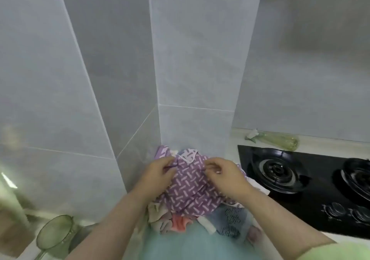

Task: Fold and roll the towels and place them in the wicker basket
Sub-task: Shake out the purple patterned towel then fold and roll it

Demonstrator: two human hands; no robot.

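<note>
Left grip [160, 171] and right grip [226, 176] pinch purple towel [190, 191] between them.

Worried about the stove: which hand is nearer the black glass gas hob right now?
Right. The right hand pinches the purple patterned towel just left of the black glass gas hob; the left hand grips the towel's far side, further from it.

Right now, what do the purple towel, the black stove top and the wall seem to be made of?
The purple towel looks like soft matte cloth, perhaps microfibre: it crumples into folds. The stove top seems glossy black glass, probably tempered: flat, with faint sheen. The wall looks like light grey ceramic tiles, slightly shiny: thin straight grout lines divide it.
</note>
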